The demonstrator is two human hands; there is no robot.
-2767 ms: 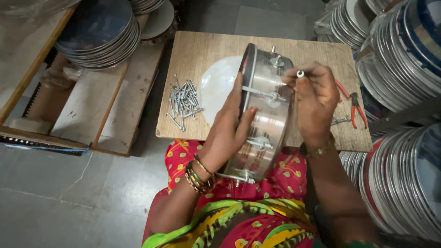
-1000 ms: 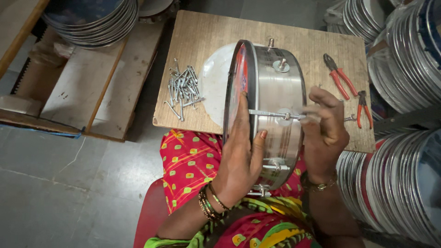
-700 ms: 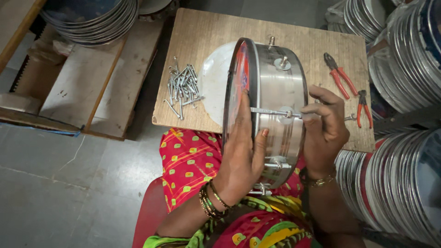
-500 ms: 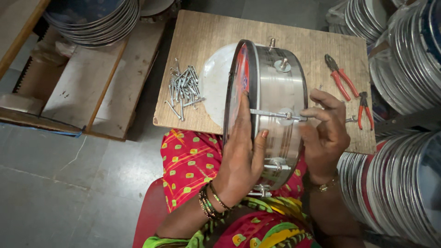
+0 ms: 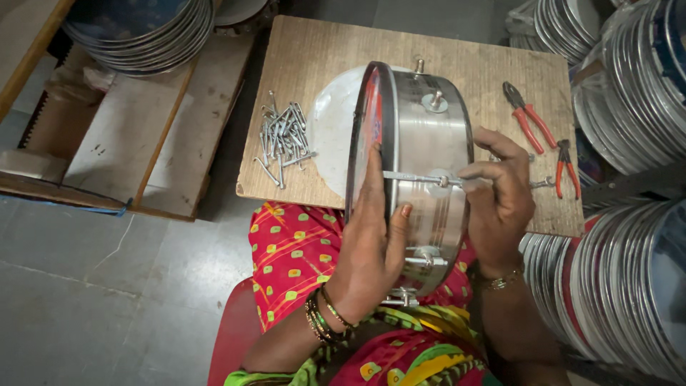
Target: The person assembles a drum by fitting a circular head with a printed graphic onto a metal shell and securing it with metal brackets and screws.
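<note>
I hold a steel drum shell (image 5: 429,171) on edge at the centre of the wooden board (image 5: 307,57), its rim toward nine o'clock. My left hand (image 5: 371,243), fingers spread flat, presses that rim from six o'clock. My right hand (image 5: 500,204), at three o'clock, pinches the tension rod (image 5: 421,179) across the shell. Loose rods (image 5: 282,139) lie at nine o'clock, red pliers (image 5: 529,118) at two o'clock.
</note>
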